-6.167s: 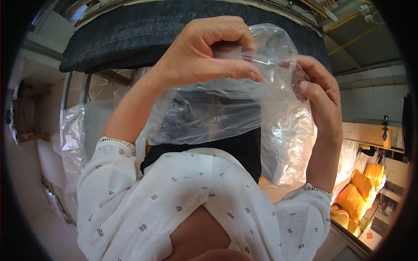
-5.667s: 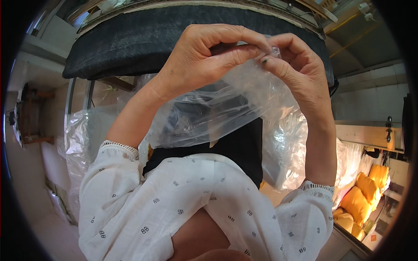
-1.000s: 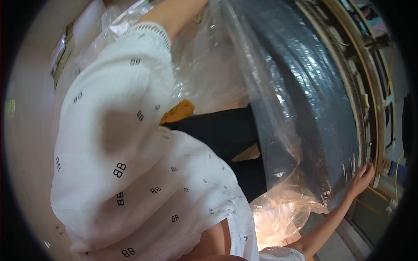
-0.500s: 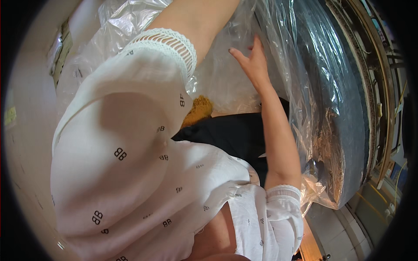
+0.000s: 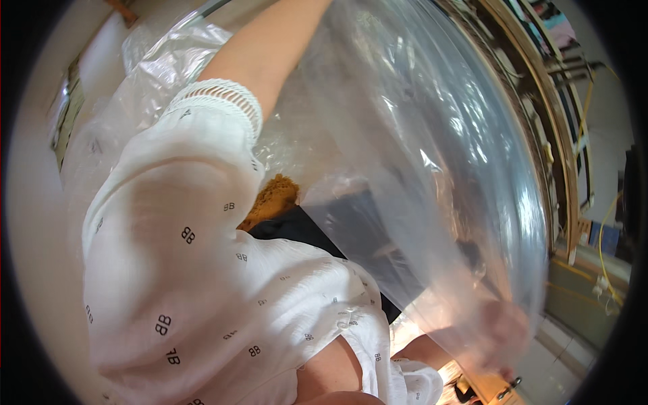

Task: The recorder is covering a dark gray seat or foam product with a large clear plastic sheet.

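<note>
A large clear plastic bag (image 5: pixel 432 155) billows across the right half of the view. My left forearm (image 5: pixel 270 47) in a white sleeve with a lace cuff reaches up along it, and the hand is cut off by the top edge. My right hand (image 5: pixel 506 331) shows blurred through the plastic at the lower right, where the bag's lower end gathers into its grip. Under the plastic lie a black cloth (image 5: pixel 351 236) and a mustard-coloured cloth (image 5: pixel 273 199).
More crumpled clear plastic (image 5: pixel 148 74) lies at the upper left. A curved wooden frame with cables (image 5: pixel 560 135) runs down the right side. My white patterned top (image 5: pixel 202 283) fills the lower left.
My right hand has dropped from the middle of the plastic to the lower right. The plastic has swung out and now spreads wide across the right.
</note>
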